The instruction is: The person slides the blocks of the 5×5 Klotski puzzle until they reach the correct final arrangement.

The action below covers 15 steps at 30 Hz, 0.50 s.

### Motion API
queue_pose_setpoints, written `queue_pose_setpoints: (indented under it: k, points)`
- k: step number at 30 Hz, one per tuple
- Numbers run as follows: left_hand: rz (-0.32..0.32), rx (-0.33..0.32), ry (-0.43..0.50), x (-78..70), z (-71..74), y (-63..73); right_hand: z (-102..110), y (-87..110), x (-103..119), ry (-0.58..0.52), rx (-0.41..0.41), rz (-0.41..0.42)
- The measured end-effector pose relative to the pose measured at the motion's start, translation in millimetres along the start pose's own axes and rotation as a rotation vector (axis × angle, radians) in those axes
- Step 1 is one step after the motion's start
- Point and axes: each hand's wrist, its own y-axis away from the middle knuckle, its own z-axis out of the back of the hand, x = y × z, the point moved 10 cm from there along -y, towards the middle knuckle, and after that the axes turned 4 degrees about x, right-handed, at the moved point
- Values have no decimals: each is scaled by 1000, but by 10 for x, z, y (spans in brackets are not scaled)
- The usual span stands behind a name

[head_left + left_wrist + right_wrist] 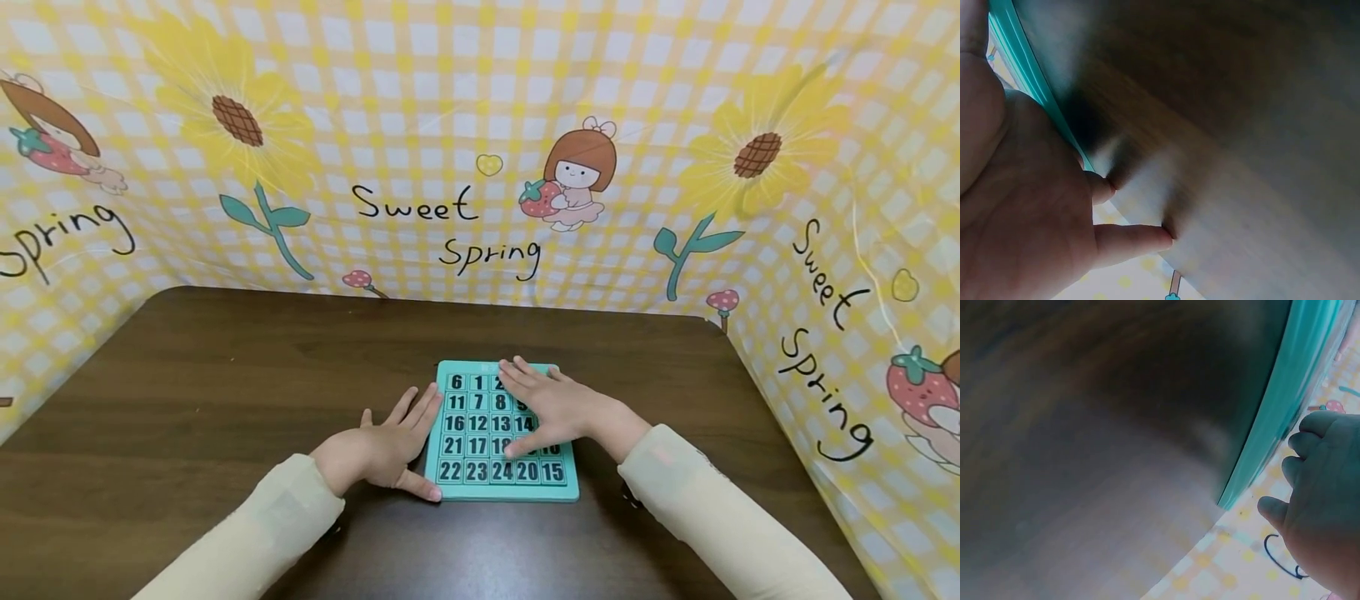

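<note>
A teal number slide puzzle lies flat on the table, its square tiles bearing black numbers. My left hand is at its left side, fingers extended, the thumb at the lower left corner. In the left wrist view this hand is beside the puzzle's teal edge. Over the upper right of the board spreads my right hand, hiding several tiles, with the thumb over the fourth row. The right wrist view shows the right hand above the puzzle's side, fingers fairly straight.
The puzzle rests on a dark brown wooden table with rounded far corners. A yellow checked cloth printed with flowers and words stands along the table's back and sides.
</note>
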Motion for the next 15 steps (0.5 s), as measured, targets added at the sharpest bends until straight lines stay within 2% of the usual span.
queue_pose_setpoints:
  k: [15]
  points:
    - [11,3,-10,2,-5,-3,33,421,-323,-74,-64,-58]
